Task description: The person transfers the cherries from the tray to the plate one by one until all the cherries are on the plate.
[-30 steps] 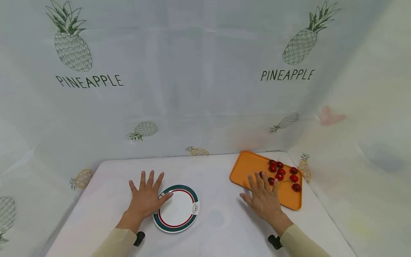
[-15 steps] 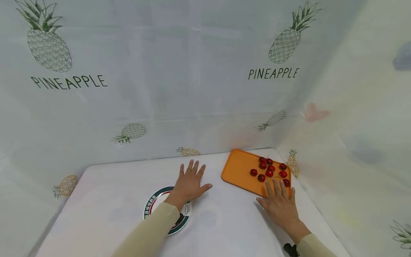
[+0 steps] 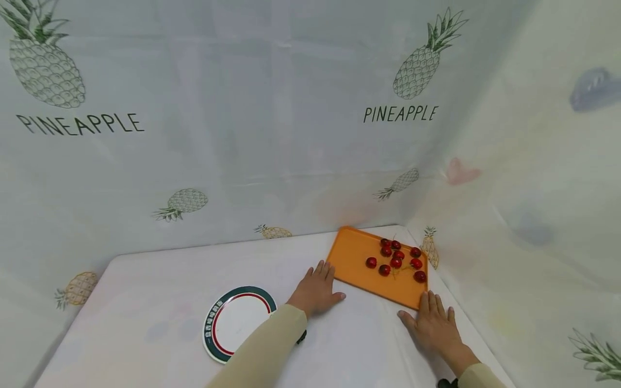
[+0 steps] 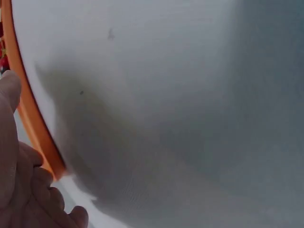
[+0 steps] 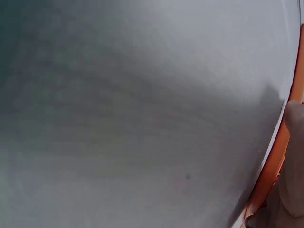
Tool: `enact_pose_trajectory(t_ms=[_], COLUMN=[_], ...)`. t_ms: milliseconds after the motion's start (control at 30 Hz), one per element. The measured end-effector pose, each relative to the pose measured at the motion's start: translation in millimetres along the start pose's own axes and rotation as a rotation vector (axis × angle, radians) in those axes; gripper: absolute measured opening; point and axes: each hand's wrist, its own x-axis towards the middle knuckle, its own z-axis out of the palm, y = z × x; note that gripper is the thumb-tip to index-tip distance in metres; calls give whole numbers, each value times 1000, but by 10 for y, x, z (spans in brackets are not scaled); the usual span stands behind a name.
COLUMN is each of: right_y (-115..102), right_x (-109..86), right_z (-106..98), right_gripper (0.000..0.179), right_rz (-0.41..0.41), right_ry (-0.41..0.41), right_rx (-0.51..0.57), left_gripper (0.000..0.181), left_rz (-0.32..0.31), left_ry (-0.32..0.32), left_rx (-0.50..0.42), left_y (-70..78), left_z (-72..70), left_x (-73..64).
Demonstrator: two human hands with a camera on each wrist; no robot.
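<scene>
An orange tray [image 3: 349,257] lies on the white table, with several dark red cherries [image 3: 395,263] on its right half. My left hand [image 3: 317,292] is at the tray's front left corner, its fingertips overlapping the edge in the head view. At the front right corner is my right hand [image 3: 435,325], fingers extended and tips right at the rim. Both palms face down, with the thumbs held out from the fingers. In the left wrist view the tray's rim [image 4: 34,114] runs beside the thumb and fingers. The right wrist view has the tray's rim [image 5: 271,173] behind the thumb.
A white plate [image 3: 240,323] with a green and red border sits to the left, partly covered by my left sleeve [image 3: 269,345]. Pineapple-printed sheeting [image 3: 271,134] rises behind the table and along its right side.
My left hand has swung right from over the plate to the tray's left corner. The right hand has moved right and nearer, off the cherries to the front right corner. The head view has turned right.
</scene>
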Motion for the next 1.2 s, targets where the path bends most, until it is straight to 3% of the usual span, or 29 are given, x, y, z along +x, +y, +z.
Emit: enact_pose_trajectory(t_ms=[200,333,833,1200], right_y=[-8,-4,-112,-264], right_x=[66,132,299,228], right_z=[20,5,-16,-50], right_gripper=[114,113,105,100], right_rz=[24,15,-104,-217], right_ry=[-43,-44,-38,-22], right_rx=[36,39,37,21], left_gripper=[86,86,89,90], left_rz=[-16,-14,9,8], left_ry=[-20,-22,-91,-92], left_rx=[66,73,66,44], left_y=[15,8,-33,-22], left_z=[41,30,42,121], left_x=[-9,-97,-719,-1138])
